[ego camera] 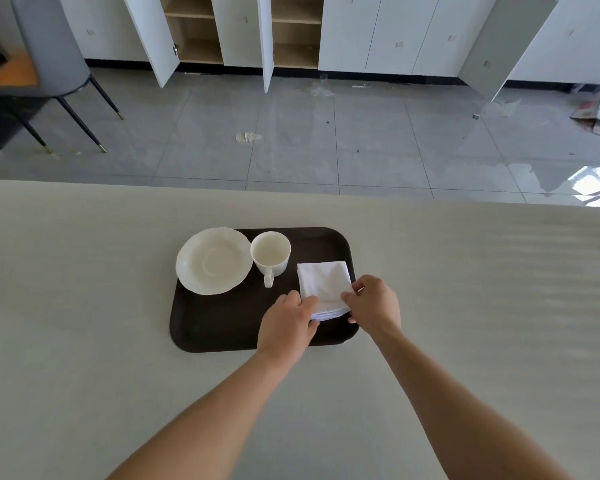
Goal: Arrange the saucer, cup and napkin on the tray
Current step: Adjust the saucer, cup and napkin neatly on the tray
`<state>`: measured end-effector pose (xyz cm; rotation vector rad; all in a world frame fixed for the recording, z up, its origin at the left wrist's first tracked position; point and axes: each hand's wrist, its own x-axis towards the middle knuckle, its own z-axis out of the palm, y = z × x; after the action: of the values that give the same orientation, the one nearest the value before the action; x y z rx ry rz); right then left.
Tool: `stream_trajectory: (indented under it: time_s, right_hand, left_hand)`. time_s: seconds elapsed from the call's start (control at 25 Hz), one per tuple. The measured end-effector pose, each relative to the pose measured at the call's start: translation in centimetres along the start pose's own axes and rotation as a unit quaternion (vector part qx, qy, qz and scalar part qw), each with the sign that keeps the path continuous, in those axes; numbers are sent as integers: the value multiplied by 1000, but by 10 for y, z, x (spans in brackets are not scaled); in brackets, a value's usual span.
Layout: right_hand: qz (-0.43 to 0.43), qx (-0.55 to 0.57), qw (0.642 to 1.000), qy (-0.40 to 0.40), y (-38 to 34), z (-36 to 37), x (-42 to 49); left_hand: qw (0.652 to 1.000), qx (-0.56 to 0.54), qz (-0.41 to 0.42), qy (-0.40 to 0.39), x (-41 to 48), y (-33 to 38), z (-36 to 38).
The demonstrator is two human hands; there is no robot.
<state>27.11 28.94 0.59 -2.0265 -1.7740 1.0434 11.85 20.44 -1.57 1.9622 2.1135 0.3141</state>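
- The left hand (288, 320) and right hand (373, 303) each pinched a near corner of the folded white cloth napkin (323, 284).
- The napkin lay on the dark rounded rectangular tray (222, 323), right side.
- The cream ceramic cup (270, 252) stood mid-tray.
- The cream scalloped saucer (213, 260) sat at the tray's far-left, on the pale counter (84, 306).

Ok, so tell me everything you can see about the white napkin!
The napkin is plain white and looks like soft cloth or paper, folded into a square with several layers showing at its near edge. It lies flat on the right side of the dark tray, to the right of the cup without touching it. The left hand pinches its near left corner, and the right hand holds its near right edge. Its top looks a little crinkled.
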Motion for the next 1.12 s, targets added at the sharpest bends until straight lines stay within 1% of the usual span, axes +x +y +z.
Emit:
stream_trajectory:
  time_s: [0.24,0.4,0.72,0.92,1.12]
  right_hand:
    - [-18,11,1000,17,-3,4,10]
    - [-35,11,999,28,-9,7,17]
    - [-28,54,997,54,-22,11,35]
    - [-25,64,996,63,-24,16,39]
    - [-37,46,997,59,-27,17,43]
  left_hand:
    - [997,23,-25,65,8,8,2]
    - [993,2,-70,92,14,8,3]
    - [983,-51,-98,144,28,10,10]
    - [984,-56,-94,142,29,7,15]
    - [983,-54,-123,124,34,11,13]
